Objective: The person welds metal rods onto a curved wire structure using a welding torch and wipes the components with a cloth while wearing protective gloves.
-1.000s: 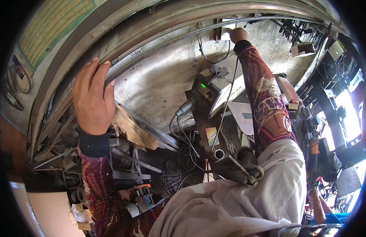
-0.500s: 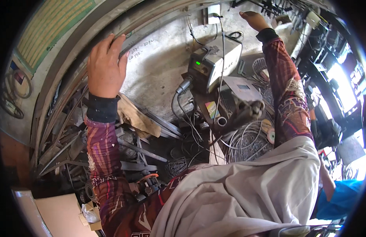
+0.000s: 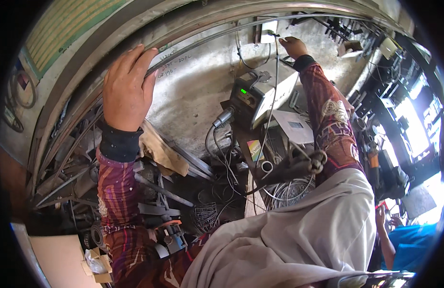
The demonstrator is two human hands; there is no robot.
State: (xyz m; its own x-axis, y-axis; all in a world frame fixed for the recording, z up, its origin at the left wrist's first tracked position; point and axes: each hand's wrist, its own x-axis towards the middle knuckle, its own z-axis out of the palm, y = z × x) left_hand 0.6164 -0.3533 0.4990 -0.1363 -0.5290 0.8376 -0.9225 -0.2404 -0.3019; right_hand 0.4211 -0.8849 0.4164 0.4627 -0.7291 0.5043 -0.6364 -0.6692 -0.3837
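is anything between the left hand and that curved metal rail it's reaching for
Nothing visible: the left hand already lies on the curved metal rail, fingers draped over its edge. The right hand is far along the same curve, near the grey machine.

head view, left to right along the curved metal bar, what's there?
Left hand on the curved metal bar → grey box with a green display → right hand at the thin cable → dark tool racks at the right rim.

I note maroon swirl-patterned sleeves [image 3: 117,192]; grey machine box [image 3: 267,93] — green lit display [image 3: 243,91]; grey wall [image 3: 193,91]; beige cloth [image 3: 298,240].
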